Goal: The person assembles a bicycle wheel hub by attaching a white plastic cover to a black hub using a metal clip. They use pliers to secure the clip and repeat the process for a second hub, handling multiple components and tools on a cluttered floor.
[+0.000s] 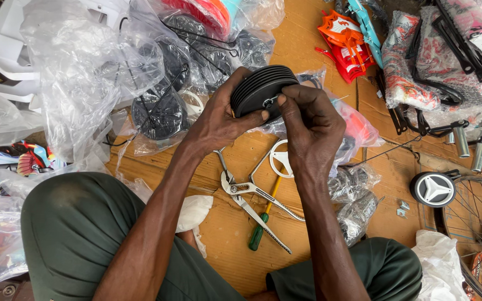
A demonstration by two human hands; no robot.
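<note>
My left hand (218, 120) grips a small black ribbed wheel (259, 89) from the left side, holding it up above the cardboard. My right hand (308, 125) pinches a small metal piece at the wheel's hub with thumb and fingers. Below the hands, slip-joint pliers (252, 195) and a screwdriver with a green and yellow handle (265, 217) lie on the cardboard (302, 44). A white plastic ring-shaped part (280, 159) rests beside them.
Clear plastic bags with more black wheels (160, 106) lie at upper left. Red plastic parts (344, 44) and patterned fabric seat pieces (419, 67) sit at upper right. A black wheel with white hub (433, 189) and a spoked bicycle wheel (475, 223) lie at right. My knees frame the bottom.
</note>
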